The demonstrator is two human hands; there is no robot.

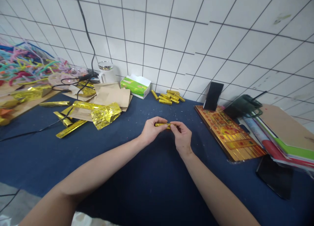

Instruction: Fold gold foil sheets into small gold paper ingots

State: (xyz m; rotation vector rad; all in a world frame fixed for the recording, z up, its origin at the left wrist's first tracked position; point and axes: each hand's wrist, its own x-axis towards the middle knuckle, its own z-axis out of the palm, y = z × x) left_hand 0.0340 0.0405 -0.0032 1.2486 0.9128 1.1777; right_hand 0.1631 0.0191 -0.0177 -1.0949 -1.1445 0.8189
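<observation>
Between my two hands, just above the dark blue tabletop [137, 173], is a small gold foil roll [160, 124]. My left hand [152, 130] pinches its left end, and the fingers of my right hand [182, 136] close on its right end. The fingertips partly cover the roll. Beyond my hands, near the wall, lies a small pile of similar gold foil rolls [169, 97]. Off to the left are longer gold foil strips [71, 129] and a crumpled gold foil sheet [106, 115].
Brown paper sheets [111, 95], a green tissue pack [135, 86] and a white mug [107, 73] stand at the back left. Colourful fuzzy stems [31, 65] and a black cable [84, 23] are farther left. On the right are a phone [213, 95], red-gold packets [225, 131] and folders [289, 147].
</observation>
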